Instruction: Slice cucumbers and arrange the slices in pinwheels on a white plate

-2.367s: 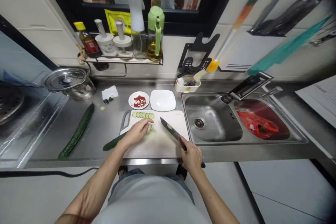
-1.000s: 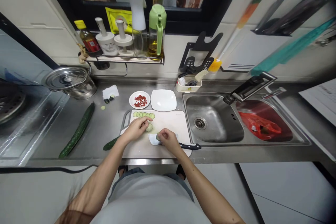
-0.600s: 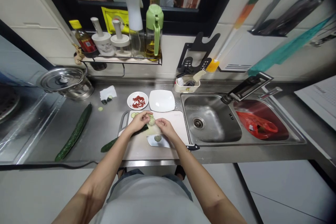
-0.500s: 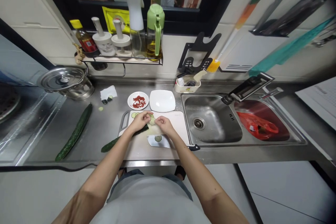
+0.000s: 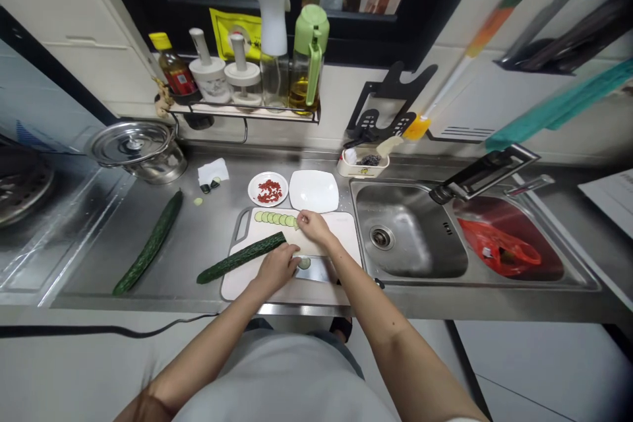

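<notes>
A row of several pale green cucumber slices (image 5: pixel 274 218) lies along the back of the white cutting board (image 5: pixel 326 293). My right hand (image 5: pixel 314 227) is at the row's right end, fingertips pinched on a cucumber slice that they partly cover. Lower down, my left hand (image 5: pixel 277 266) hovers by the knife blade (image 5: pixel 324 270), its thumb and forefinger apart. Just beside those fingers, one more cucumber slice (image 5: pixel 305 263) rests on the blade. The cut cucumber (image 5: pixel 242 258) lies slantwise over the board's left edge. My right forearm hides much of the knife's handle.
Behind the board stand a plate of red bits (image 5: pixel 255 190) and a white square plate (image 5: pixel 314 190). A whole cucumber (image 5: pixel 148 244) and a lidded steel pot (image 5: pixel 161 163) are on the left. The double sink (image 5: pixel 413 227) adjoins the board's right side.
My hands were together over the board's back and have separated. The left came down toward the knife; the right went to the row's end. The slice row and cut cucumber are now uncovered.
</notes>
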{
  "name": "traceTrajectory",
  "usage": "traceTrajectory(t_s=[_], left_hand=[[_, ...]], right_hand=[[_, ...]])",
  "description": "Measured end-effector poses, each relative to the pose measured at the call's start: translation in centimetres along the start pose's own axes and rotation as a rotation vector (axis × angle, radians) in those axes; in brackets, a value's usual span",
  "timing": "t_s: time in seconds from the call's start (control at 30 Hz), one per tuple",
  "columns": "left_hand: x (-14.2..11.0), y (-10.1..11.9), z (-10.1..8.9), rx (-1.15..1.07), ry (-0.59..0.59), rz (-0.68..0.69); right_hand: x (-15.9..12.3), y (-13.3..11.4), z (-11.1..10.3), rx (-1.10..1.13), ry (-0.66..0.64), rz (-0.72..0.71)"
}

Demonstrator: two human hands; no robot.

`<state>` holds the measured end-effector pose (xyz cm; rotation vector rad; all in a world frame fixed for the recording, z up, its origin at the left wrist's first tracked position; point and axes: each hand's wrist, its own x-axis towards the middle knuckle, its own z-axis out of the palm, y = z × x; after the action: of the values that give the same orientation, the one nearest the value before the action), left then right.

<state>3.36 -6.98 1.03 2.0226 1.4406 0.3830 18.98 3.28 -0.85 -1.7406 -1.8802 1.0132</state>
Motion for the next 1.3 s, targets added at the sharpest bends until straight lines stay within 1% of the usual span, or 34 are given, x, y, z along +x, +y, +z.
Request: traceTrajectory(t_s=[0.1,0.17,0.37,0.47,0.57,0.67,0.77,0.83,0.9,0.97,1.07,1.2,1.3], left_hand=[[0.1,0.4,0.7,0.005,-0.023,-0.01],[0.2,0.3,1.0,0.025,-0.039,-0.025],[0.2,0.4,1.6,0.074,-0.078,-0.024],[0.1,0.5,1.7,0.087,-0.086,-0.017],[0.2,0.5,1.9,0.092,-0.069,-0.006],[0.3,0.5,2.2,0.093,-0.072,-0.012],[0.4,0.6,2.4,0.097,-0.081,-0.022],[0.5,0.7,2.4,0.094,-0.088,-0.021],[0.7,0.8,2.4,0.087,-0.089,-0.015],[0.9,0.8,2.5,0.08,-0.081,-0.006],[1.3,0.5,2.6,0.063,-0.069,-0.005],[1.9,0.1,2.8,0.044,-0.069,-0.01],[2.3,-0.1,2.9,0.051,-0.083,0.003]], right_hand=[[0.3,-0.3,0.3,0.029,-0.063,-0.057],[0.6,-0.2,0.5,0.03,-0.069,-0.044],[1.1,0.5,0.8,-0.075,0.028,0.083],[1.0,0.3,1.1,-0.13,0.075,0.109],[0.8,0.0,1.4,-0.164,0.104,0.119],[0.4,0.0,1.4,-0.132,0.144,0.111],[-0.3,0.3,0.8,-0.028,0.2,0.122],[-1.1,0.8,0.4,0.04,0.217,0.127],[-2.2,1.3,0.0,0.104,0.208,0.113],[-3.7,1.7,-0.2,0.171,0.19,0.082],[-6.4,2.2,-0.1,0.27,0.149,0.072],[-9.7,2.5,0.5,0.329,0.205,0.059],[-11.4,2.7,1.1,0.317,0.265,0.081]])
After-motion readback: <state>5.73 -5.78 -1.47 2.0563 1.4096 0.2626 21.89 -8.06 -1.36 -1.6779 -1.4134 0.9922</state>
